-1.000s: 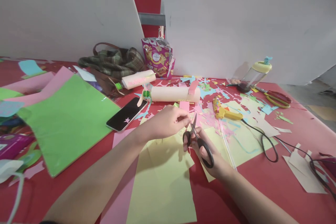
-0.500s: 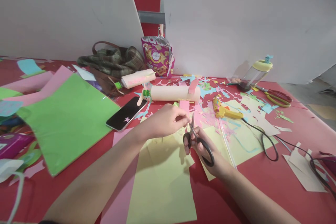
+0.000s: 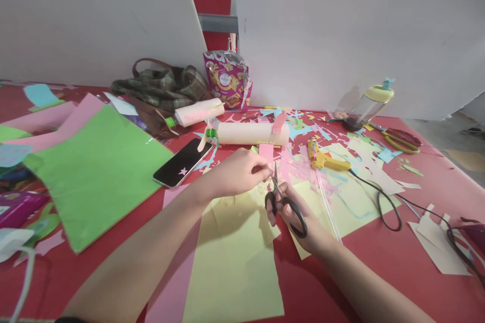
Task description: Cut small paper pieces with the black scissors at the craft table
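Observation:
Black-handled scissors (image 3: 278,197) sit in my right hand (image 3: 301,219), fingers through the loops and blades pointing away from me. My left hand (image 3: 244,171) is closed in a pinch right beside the blade tips. Whatever lies between its fingertips is too small to make out. Under both hands is a pale yellow paper sheet (image 3: 235,262), with a pink sheet (image 3: 172,272) partly beneath it. Just beyond my left hand lies a paper-wrapped bottle (image 3: 246,133) with a green cap, on its side.
A yellow glue gun (image 3: 328,157) with a black cord lies to the right among paper scraps. To the left are a phone (image 3: 183,164) and a green sheet (image 3: 98,176). Behind stand a snack bag (image 3: 227,81), a second wrapped bottle (image 3: 199,113) and a clear jar (image 3: 367,108).
The scissors have turned slightly, their tips shifting a little left towards my left fingertips. My left hand has barely moved and keeps its pinch.

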{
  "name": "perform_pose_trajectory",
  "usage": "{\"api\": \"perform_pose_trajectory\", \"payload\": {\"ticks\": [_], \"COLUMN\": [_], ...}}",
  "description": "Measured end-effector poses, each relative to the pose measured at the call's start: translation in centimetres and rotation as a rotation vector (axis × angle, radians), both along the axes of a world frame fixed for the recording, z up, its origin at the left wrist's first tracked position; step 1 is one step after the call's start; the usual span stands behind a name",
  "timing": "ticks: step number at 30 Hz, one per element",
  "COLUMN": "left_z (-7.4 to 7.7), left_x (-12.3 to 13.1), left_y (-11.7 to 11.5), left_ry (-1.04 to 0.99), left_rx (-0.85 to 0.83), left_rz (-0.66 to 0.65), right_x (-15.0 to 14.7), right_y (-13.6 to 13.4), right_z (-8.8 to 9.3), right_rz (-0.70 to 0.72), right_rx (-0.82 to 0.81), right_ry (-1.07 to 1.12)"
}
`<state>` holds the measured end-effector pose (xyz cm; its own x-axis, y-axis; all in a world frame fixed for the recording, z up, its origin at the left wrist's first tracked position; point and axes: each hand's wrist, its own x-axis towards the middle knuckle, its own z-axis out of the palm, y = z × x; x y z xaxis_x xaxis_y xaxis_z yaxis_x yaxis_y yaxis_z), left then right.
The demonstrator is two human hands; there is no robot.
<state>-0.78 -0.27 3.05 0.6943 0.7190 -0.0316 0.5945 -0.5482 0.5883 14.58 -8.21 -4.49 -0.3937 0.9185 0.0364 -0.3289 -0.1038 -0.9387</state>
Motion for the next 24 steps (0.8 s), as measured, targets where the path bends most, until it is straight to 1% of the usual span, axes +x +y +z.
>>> {"api": "perform_pose_trajectory", "payload": {"ticks": [11,17,24], "left_z": [-0.17,-0.29,-0.26], "left_x": [0.08,0.14,0.22], "left_y": [0.2,0.14,0.09], "left_ry": [-0.007,-0.011,-0.014], "left_rx": [0.016,-0.023,-0.055], "left_rz": [0.01,0.025,0.027], "right_x": [-0.07,-0.04,-0.05], "right_y": [-0.07,0.06,-0.05], "right_z": [0.1,0.11,0.23], "right_rz": [-0.004,-0.018,-0.042], "right_rx": [-0.019,-0.026,0.006], "right_ry": [0.015,0.019,-0.009]}}
